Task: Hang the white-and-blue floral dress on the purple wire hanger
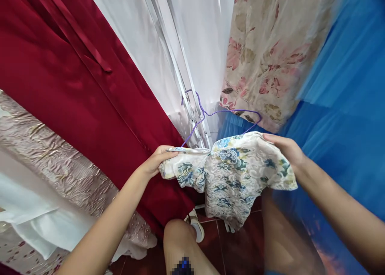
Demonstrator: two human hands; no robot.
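Note:
A short-sleeved white blouse (pixel 228 174) with a blue, green and yellow floral print hangs between my two hands. My left hand (pixel 158 158) pinches its left shoulder edge, thumb on top. At the other shoulder my right hand (pixel 285 148) grips the fabric, its fingers mostly behind the cloth. A purple wire hanger (pixel 228 111) rises out of the neckline, one arm passing down near each shoulder. Its hook stands in front of a white metal rail. The blouse's lower part hangs down toward the floor.
Hanging fabrics surround me: a dark red dress (pixel 90 94) on the left, beige floral cloth (pixel 264 66) and blue tulle (pixel 345 86) on the right. White metal poles (pixel 173 46) run down the middle. Below are my knees, a light sandal (pixel 197 227) and reddish floor tiles (pixel 213 239).

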